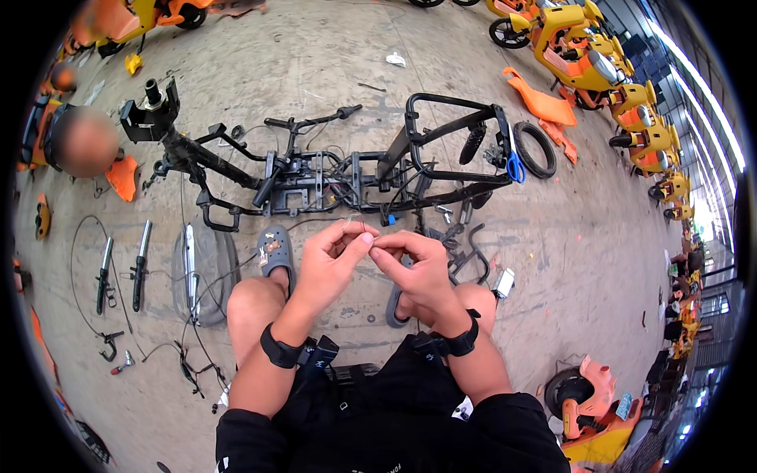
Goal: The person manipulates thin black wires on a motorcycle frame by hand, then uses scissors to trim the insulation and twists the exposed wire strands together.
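Observation:
Above the near side of a black scooter frame [213, 164], my two hands meet at the fingertips. My left hand [325, 262] is closed in a pinch, with a thin reddish wire [363, 225] rising beside its thumb and forefinger. Touching it, my right hand [418, 272] also pinches; what lies between its fingertips is too small to make out and may be the same wire. The bare frame lies on the floor with cables along its middle. Blue-handled scissors [515, 169] hang at its right end. Both wrists wear black bands.
Two fork legs [140, 264] and a clear bag [211, 276] lie left. A tire [535, 150] and orange panels [544, 101] are right of the frame. Yellow scooters [568, 47] line the far right. A person [83, 142] with a blurred head is at far left.

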Demonstrator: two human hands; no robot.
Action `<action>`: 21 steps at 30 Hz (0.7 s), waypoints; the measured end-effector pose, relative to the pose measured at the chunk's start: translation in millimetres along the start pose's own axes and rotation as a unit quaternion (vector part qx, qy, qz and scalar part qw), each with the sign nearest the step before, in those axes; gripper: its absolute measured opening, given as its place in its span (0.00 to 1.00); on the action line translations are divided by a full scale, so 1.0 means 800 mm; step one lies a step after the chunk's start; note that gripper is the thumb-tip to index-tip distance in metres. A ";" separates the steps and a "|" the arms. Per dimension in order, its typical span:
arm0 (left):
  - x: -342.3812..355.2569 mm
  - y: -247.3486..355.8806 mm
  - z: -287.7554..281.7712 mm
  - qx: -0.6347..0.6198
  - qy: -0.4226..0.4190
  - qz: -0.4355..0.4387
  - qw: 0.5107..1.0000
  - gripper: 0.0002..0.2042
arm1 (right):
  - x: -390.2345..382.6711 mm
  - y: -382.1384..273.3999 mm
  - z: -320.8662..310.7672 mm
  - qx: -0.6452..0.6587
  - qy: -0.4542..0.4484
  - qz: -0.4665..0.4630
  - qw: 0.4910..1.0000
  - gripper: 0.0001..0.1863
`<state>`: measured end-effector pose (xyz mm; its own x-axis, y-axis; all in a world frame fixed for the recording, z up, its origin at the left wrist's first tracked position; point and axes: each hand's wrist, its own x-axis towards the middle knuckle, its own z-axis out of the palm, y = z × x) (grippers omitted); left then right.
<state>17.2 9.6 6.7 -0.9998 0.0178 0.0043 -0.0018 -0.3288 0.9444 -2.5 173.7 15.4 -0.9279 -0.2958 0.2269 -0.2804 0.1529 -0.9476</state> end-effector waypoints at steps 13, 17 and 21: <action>0.008 0.003 -0.016 -0.049 -0.047 -0.056 0.996 0.10 | 0.001 0.008 0.006 0.013 0.075 -0.005 0.997 0.04; 0.004 0.003 -0.018 -0.047 -0.096 -0.133 0.985 0.11 | -0.001 0.025 0.004 0.062 0.077 0.033 0.995 0.05; 0.001 0.001 -0.021 -0.055 -0.070 -0.119 0.989 0.11 | 0.006 0.010 0.009 -0.194 0.129 -0.104 0.967 0.08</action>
<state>16.2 -6.1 1.7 -0.9584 0.2358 -0.1609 -0.2467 -0.4004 0.8825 -7.5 166.8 7.2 -0.8583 -0.1210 0.4987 -0.4916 0.4725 -0.7315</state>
